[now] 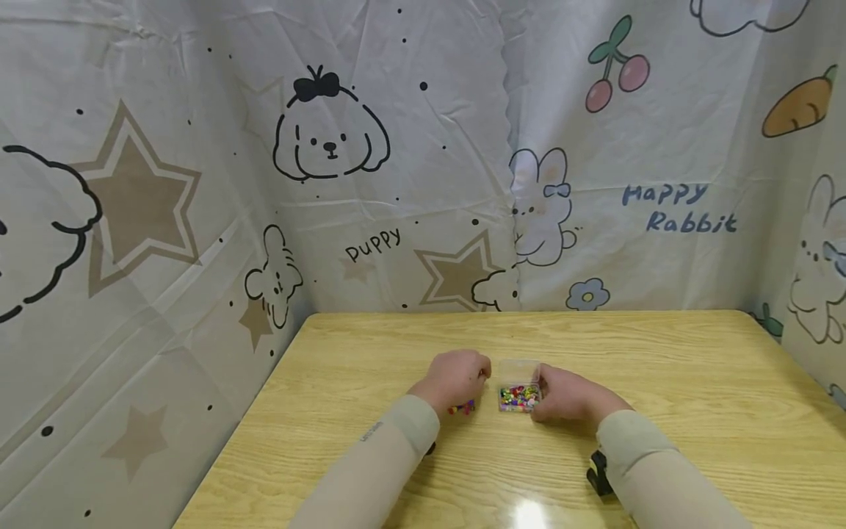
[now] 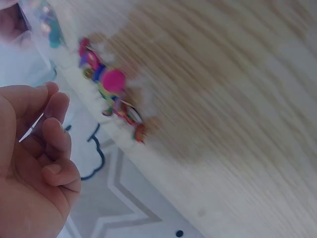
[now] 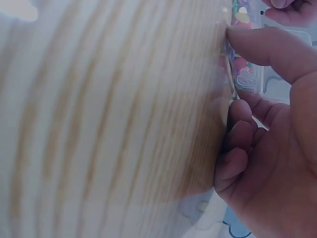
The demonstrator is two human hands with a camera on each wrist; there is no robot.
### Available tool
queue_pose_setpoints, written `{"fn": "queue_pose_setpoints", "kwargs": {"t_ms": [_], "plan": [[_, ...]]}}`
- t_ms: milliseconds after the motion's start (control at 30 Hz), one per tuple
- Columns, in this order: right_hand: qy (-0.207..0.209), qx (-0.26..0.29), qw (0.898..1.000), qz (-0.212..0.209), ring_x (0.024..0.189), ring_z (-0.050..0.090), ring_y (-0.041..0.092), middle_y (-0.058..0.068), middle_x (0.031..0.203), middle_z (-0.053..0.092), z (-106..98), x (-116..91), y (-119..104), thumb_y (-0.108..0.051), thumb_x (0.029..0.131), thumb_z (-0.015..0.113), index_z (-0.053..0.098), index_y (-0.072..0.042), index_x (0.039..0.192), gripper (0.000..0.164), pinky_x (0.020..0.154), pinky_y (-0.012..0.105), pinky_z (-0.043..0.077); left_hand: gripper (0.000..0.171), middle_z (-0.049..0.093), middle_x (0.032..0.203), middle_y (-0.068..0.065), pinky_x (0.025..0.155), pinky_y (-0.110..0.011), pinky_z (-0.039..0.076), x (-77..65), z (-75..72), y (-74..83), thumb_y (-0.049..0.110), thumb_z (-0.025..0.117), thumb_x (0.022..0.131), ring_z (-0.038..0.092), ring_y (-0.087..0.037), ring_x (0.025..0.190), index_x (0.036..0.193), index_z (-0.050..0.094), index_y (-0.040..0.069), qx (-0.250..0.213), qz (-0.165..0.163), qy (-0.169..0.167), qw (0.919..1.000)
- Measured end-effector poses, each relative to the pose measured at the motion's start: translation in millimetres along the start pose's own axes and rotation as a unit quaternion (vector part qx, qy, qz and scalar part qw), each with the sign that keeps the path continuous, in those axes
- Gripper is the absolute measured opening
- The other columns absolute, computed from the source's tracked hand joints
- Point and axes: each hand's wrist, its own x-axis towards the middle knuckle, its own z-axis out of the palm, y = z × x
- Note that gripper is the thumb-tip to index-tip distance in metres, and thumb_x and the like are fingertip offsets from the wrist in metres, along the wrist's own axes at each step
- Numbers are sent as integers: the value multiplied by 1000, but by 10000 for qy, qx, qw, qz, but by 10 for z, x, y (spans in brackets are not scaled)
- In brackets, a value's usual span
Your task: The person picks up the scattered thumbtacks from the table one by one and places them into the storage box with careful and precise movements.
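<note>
A clear plastic box (image 1: 510, 409) of multicoloured beads (image 1: 519, 397) sits on the table with its lid (image 1: 518, 369) raised at the back. My right hand (image 1: 567, 393) holds the box at its right side, thumb at the near end and fingers toward the lid. My left hand (image 1: 457, 373) hovers left of the box, fingers curled and thumb tip meeting the forefinger; I cannot tell whether something tiny is pinched there. Close by that hand lies a small bright beaded cluster (image 2: 111, 82), with a round pink piece among red, blue and yellow ones.
The wood-grain table (image 1: 694, 382) reaches back to a printed cloth (image 1: 423, 147) that hangs behind it and at both sides. A black wrist mount (image 1: 598, 474) shows under the right sleeve. Light glares off the table's front.
</note>
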Motion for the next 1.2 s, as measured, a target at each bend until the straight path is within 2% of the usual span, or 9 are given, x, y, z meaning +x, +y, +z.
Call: {"fn": "queue_pose_setpoints", "kwargs": {"t_ms": [133,467,700,967,1200], "plan": [[-63,143,9999,28,80,47,21,7,93,52,-11,-17,-10,-15,65,82,46,-10,100,50,71,39,40,16,66,98,12,73,-32,52,-5,22,-123,21,56,93,58,-7,88,99,70,27,-62,-170,15,9998],[-11,-66,9999,-137,81,47,22,6,93,52,-24,-30,-27,-17,65,81,47,-10,100,50,71,39,39,10,65,94,8,72,-35,52,-6,35,-311,19,61,91,57,-9,83,96,69,23,-47,-601,44,9982],[19,-95,9999,-139,81,47,22,6,92,51,-22,-41,-32,-16,65,81,47,-9,101,50,72,40,39,5,63,87,8,69,-35,51,42,92,-306,23,64,90,55,-9,78,90,69,23,29,-659,-54,9978],[37,-115,9999,-53,82,48,21,6,94,52,-8,-18,-24,-17,64,81,47,-10,102,51,74,40,41,19,60,77,11,60,-31,49,70,142,-268,14,57,91,51,-7,69,78,65,26,215,-543,-20,9983],[-9,-99,9999,31,83,47,21,6,94,52,-16,6,-11,-18,65,82,47,-11,102,52,74,40,40,24,58,71,12,55,-30,46,94,151,-254,12,56,91,48,-7,62,73,61,26,297,-602,19,9977]]}}
